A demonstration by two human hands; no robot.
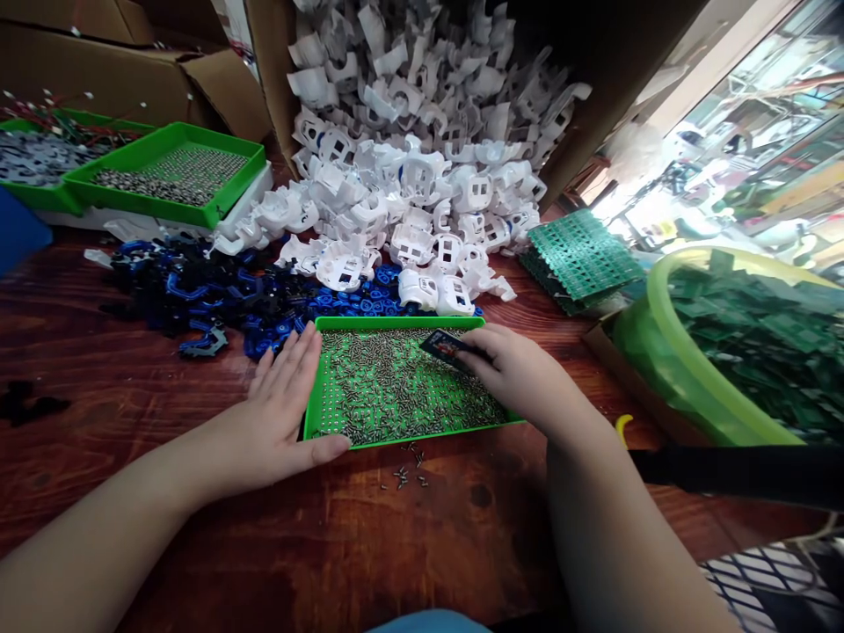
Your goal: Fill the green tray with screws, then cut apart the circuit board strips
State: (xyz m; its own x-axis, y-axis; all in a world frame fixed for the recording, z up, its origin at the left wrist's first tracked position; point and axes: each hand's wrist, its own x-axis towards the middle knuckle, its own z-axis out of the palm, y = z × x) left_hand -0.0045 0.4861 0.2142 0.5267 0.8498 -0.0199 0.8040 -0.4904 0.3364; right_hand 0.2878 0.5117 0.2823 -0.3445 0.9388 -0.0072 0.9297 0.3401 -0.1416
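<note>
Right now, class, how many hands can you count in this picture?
2: the left hand is at the left end of the tray; the right hand holds a card above it. No others show.

The left hand (pixel 283 418) and right hand (pixel 520 374) are appearing bare, with rounded fingertips. The left forearm (pixel 132 519) and right forearm (pixel 610 492) are likewise showing bare, each widening from the wrist. At the lower edge, a light-blue, curved patch (pixel 428 621) is showing, apparently worn clothing.
</note>
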